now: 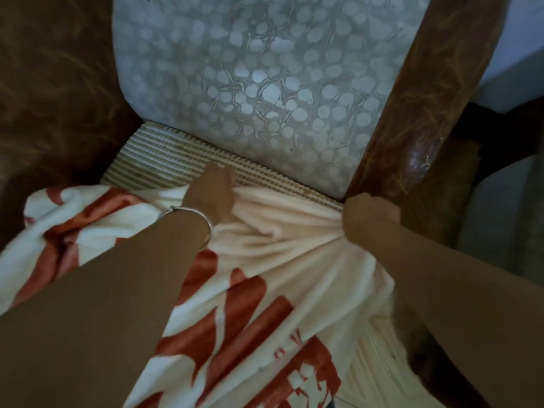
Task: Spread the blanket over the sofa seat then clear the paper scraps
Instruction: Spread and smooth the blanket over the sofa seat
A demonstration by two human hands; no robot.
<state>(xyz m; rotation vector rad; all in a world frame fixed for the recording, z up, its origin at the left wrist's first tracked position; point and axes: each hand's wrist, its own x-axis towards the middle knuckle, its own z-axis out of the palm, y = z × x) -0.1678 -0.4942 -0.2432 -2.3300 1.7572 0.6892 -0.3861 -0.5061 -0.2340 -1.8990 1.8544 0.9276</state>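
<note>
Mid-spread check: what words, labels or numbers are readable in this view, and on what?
Nothing here can be read.
Blanket: the small red marks near its lower edge look like letters, but they are too blurred and creased to read.

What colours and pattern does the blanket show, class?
The blanket is cream-white with large rust-red shapes; the head view, the only one, shows it.

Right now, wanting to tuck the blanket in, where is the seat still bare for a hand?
Bare: the woven mat strip between blanket edge and grey back cushion, widest left. Crowded: right corner, where right hand bunches blanket against the armrest; left hand mid-edge.
</note>
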